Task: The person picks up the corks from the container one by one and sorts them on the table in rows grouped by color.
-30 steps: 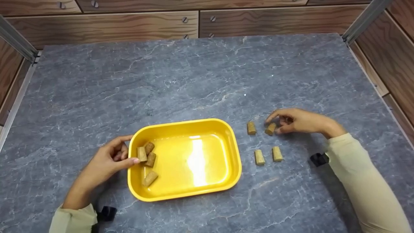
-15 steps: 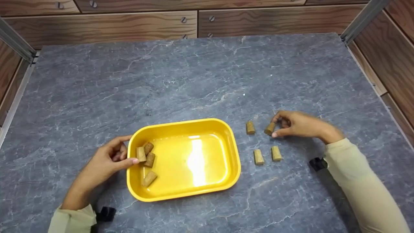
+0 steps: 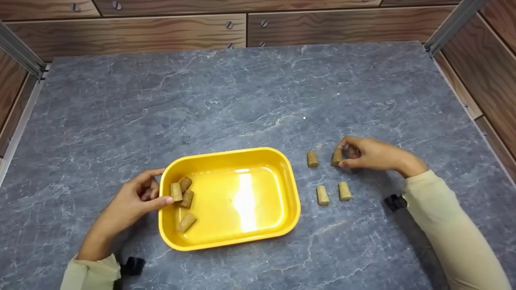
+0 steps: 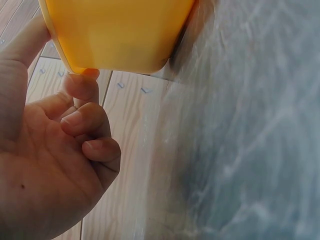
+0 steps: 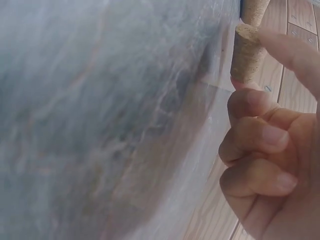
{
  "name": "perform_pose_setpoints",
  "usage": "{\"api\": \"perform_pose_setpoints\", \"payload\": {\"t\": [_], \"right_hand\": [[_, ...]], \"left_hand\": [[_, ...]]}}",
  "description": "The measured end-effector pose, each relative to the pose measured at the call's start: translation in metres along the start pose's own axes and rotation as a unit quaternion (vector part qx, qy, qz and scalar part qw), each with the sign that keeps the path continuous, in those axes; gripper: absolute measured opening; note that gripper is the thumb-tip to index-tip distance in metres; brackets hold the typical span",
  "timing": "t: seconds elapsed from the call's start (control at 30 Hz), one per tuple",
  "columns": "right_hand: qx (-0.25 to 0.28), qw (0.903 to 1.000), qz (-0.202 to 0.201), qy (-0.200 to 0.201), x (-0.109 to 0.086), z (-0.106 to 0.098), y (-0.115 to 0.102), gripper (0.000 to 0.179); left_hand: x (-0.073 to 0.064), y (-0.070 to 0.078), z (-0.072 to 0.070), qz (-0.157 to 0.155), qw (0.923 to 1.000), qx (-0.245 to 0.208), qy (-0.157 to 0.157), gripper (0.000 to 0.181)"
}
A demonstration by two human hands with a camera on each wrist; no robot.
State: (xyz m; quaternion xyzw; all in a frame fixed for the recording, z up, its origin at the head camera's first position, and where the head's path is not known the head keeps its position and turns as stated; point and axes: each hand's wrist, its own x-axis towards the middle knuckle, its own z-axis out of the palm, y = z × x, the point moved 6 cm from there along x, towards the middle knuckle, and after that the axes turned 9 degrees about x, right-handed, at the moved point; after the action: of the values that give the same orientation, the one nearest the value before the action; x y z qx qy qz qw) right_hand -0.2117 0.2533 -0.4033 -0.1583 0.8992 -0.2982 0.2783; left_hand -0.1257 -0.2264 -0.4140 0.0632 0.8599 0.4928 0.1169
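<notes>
My left hand (image 3: pixel 128 203) grips the left rim of a yellow tray (image 3: pixel 229 242), thumb over the edge and fingers outside; the left wrist view shows the tray wall (image 4: pixel 115 35) between them. Several cork stoppers (image 3: pixel 187 222) lie inside at the tray's left end. To the right of the tray, my right hand (image 3: pixel 377 155) pinches a brown cork stopper (image 3: pixel 336 158) between thumb and index finger. In the right wrist view this stopper (image 5: pixel 246 55) looks upright, its other fingers curled below.
Another brown stopper (image 3: pixel 312 159) lies left of the pinched one. Two paler stoppers, one left (image 3: pixel 322 195) and one right (image 3: pixel 344 191), lie nearer the front. Wood-patterned panels (image 3: pixel 129 34) border the grey marbled tabletop (image 3: pixel 201 100).
My right thumb and index finger have closed on the brown stopper, which has turned from slanted to straighter. My left hand and the tray stay in place.
</notes>
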Motion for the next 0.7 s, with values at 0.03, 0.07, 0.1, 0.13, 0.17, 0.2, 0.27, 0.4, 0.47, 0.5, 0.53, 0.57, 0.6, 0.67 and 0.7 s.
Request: {"api": "perform_pose_setpoints", "payload": {"t": [0.03, 0.07, 0.1, 0.13, 0.17, 0.2, 0.27, 0.4, 0.47, 0.5, 0.53, 0.57, 0.6, 0.67, 0.7], "right_hand": [[-0.001, 1.0, -0.003, -0.003, 0.0001, 0.0001, -0.0007, 0.038], [-0.002, 1.0, -0.005, -0.005, 0.0004, 0.0003, -0.0013, 0.037], [-0.001, 1.0, -0.006, -0.007, 0.0007, 0.0005, -0.0019, 0.037], [-0.001, 0.9999, -0.007, -0.008, 0.0011, 0.0004, -0.0025, 0.037], [0.0, 0.9999, -0.007, -0.01, 0.0017, 0.0003, -0.0031, 0.037], [0.0, 0.9999, -0.006, -0.011, 0.0021, 0.0003, -0.0033, 0.038], [-0.001, 0.9999, -0.003, -0.012, 0.003, 0.0001, -0.0036, 0.038], [-0.007, 0.9999, -0.004, -0.013, 0.0039, 0.0001, -0.0027, 0.038], [-0.008, 0.9999, -0.006, -0.012, 0.0038, 0.0003, -0.0022, 0.038], [-0.008, 0.9999, -0.006, -0.011, 0.0037, 0.0004, -0.002, 0.038], [-0.008, 0.9999, -0.006, -0.011, 0.0036, 0.0004, -0.0018, 0.039], [-0.007, 0.9999, -0.006, -0.011, 0.0034, 0.0005, -0.0017, 0.04], [-0.005, 0.9999, -0.005, -0.011, 0.003, 0.0004, -0.0017, 0.042], [-0.002, 0.9999, -0.001, -0.01, 0.0018, -0.0011, -0.0029, 0.046], [0.001, 1.0, 0.001, -0.008, 0.0008, -0.0023, -0.0041, 0.048]], "left_hand": [[0.0001, 0.0, 0.0001, 0.0, 1.0, 0.001, -0.001, 0.053], [0.0002, -0.0001, 0.0002, 0.0, 1.0, 0.001, -0.002, 0.053], [0.0003, -0.0002, 0.0003, 0.0, 1.0, 0.001, -0.003, 0.053], [0.0004, -0.0002, 0.0004, 0.0, 1.0, 0.002, -0.004, 0.053], [0.0003, -0.0004, 0.0005, 0.0, 1.0, 0.003, -0.005, 0.053], [0.0002, -0.0006, 0.0006, 0.0, 1.0, 0.003, -0.005, 0.053], [0.0, -0.0011, 0.0007, -0.001, 1.0, 0.003, -0.006, 0.053], [0.0001, -0.0018, 0.0005, -0.001, 1.0, 0.005, -0.006, 0.053], [0.0002, -0.0018, 0.0004, -0.001, 1.0, 0.007, -0.007, 0.053], [0.0003, -0.0017, 0.0004, 0.0, 1.0, 0.007, -0.007, 0.053], [0.0004, -0.0016, 0.0004, 0.0, 0.9999, 0.008, -0.006, 0.053], [0.0004, -0.0015, 0.0005, -0.001, 0.9999, 0.007, -0.007, 0.053], [0.0004, -0.0014, 0.0006, -0.001, 1.0, 0.007, -0.007, 0.054], [0.0001, -0.0008, 0.0003, -0.001, 1.0, 0.007, -0.007, 0.054], [0.0, -0.0006, 0.0002, -0.001, 1.0, 0.007, -0.007, 0.054]]}}
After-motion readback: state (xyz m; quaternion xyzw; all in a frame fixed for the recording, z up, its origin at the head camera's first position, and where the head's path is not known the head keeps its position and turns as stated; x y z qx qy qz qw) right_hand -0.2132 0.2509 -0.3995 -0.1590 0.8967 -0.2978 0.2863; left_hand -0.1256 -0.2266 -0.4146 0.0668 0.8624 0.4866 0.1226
